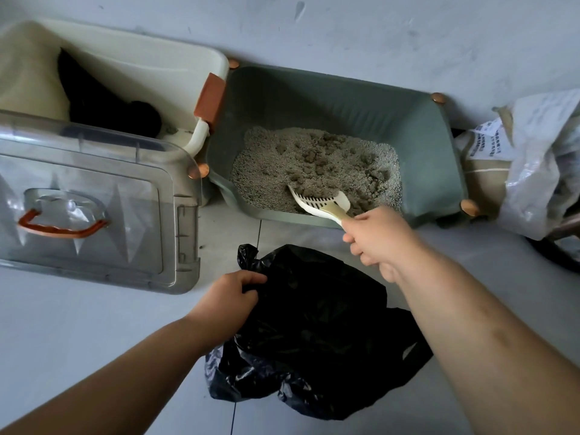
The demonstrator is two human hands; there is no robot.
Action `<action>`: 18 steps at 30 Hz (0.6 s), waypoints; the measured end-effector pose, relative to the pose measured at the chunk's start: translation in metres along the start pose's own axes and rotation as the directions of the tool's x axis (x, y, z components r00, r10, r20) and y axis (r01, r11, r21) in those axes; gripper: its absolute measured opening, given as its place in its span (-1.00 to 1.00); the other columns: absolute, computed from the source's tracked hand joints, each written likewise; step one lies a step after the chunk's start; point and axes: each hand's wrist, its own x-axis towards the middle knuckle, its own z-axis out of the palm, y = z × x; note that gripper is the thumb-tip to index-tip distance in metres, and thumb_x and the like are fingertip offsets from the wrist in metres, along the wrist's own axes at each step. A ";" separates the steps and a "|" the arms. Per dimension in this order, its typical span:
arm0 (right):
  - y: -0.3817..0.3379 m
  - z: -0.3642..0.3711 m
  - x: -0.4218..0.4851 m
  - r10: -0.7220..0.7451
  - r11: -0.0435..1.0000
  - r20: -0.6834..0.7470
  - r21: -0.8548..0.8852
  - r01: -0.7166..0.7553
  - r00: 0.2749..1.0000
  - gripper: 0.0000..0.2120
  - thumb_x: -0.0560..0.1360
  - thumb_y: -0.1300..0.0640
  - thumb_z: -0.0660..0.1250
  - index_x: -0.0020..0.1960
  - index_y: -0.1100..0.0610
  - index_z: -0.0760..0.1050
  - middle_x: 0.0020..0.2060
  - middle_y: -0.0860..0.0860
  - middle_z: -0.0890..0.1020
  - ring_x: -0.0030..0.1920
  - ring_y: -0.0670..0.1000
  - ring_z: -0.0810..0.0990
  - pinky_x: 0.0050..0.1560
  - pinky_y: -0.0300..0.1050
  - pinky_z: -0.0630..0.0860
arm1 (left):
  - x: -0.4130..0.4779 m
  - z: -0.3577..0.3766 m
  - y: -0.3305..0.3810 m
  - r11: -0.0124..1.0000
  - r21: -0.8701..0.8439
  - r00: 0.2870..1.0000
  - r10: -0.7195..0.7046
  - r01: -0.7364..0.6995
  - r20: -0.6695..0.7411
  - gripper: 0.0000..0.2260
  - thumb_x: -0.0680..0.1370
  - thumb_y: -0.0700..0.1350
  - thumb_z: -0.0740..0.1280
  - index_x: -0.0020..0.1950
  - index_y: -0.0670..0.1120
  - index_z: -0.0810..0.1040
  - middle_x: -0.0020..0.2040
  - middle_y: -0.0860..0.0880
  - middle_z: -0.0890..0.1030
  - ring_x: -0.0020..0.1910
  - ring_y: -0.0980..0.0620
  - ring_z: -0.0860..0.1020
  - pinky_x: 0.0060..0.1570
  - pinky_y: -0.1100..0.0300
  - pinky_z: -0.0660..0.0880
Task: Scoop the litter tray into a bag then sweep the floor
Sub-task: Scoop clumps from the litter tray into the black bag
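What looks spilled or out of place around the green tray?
No spill shows. The grey litter sits bunched toward the green litter tray's near side, baring the far floor. The black plastic bag lies slumped, mouth barely open.

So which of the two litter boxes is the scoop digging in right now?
The green tray on the right: the scoop, held by the right hand, sits in its grey litter. The cream box to its left is untouched.

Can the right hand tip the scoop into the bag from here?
Probably yes: the right hand holds the scoop at the tray's near edge, and the bag lies just below, nothing between.
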 end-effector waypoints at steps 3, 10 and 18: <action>0.011 0.013 0.014 -0.005 0.999 -0.115 -0.049 0.000 0.993 -0.63 0.35 0.02 0.18 -0.01 0.27 0.50 -0.25 0.12 0.54 -0.38 0.08 0.43 -0.55 -0.26 0.22 | 0.003 -0.001 -0.002 1.000 -0.001 1.000 -0.011 0.011 0.003 -0.69 0.58 -0.24 0.21 0.24 0.04 0.57 -0.12 -0.17 0.70 -0.36 -0.04 0.49 -0.33 0.14 0.44; 0.015 0.033 0.027 -0.055 0.996 -0.154 -0.071 0.044 0.986 -0.69 0.37 0.00 0.17 -0.05 0.18 0.51 -0.35 0.08 0.50 -0.41 0.10 0.40 -0.49 -0.18 0.23 | 0.012 0.001 -0.008 1.000 -0.023 1.000 -0.015 0.016 0.008 -0.69 0.57 -0.23 0.23 0.21 0.08 0.57 -0.04 -0.20 0.69 -0.16 -0.29 0.63 -0.10 -0.09 0.60; 0.021 0.039 0.042 0.017 0.997 -0.135 0.072 -0.007 0.991 -0.87 0.50 0.08 0.20 -0.11 0.12 0.47 -0.45 0.01 0.41 -0.59 -0.02 0.30 -0.56 -0.24 0.19 | 0.018 -0.003 -0.016 0.996 -0.066 0.999 -0.054 0.053 -0.008 -0.70 0.56 -0.23 0.25 0.16 0.11 0.59 -0.06 -0.21 0.70 -0.24 -0.12 0.57 -0.08 -0.22 0.57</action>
